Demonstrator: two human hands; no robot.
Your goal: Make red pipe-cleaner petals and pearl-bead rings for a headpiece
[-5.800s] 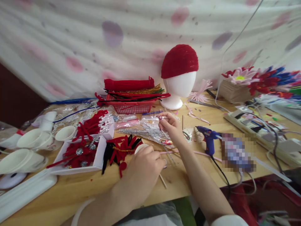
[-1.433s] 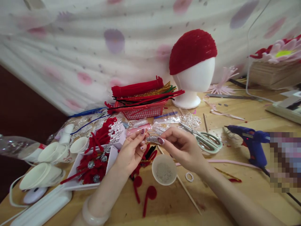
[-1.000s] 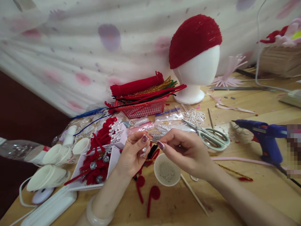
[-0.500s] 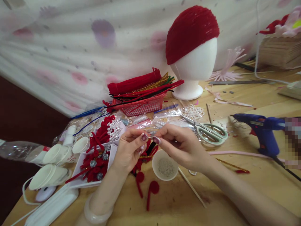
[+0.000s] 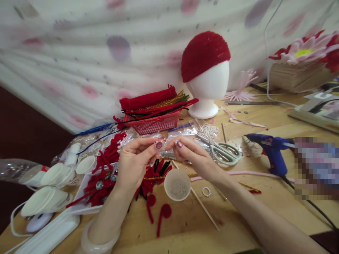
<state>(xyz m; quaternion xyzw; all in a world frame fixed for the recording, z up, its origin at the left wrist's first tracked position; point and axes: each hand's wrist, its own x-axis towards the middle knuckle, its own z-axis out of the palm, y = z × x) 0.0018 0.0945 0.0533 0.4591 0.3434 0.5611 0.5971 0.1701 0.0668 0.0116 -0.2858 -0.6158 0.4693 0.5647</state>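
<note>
Above the wooden table [image 5: 265, 197], in the head view, the left hand [image 5: 134, 162] and the right hand [image 5: 194, 158] meet at their fingertips. On each hand, thumb and forefinger are pinched nearly closed on something very small between them; what it is cannot be told. The pinch point sits over clear bead packets [image 5: 185, 131], just behind a small white cup [image 5: 177, 184] of fine beads. A wooden stick [image 5: 203, 211] lies beside the cup, with a small bead ring [image 5: 206, 191] near it. Scissors [image 5: 225, 153] rest right of the hands; a blue glue gun [image 5: 272, 153] lies farther right.
</note>
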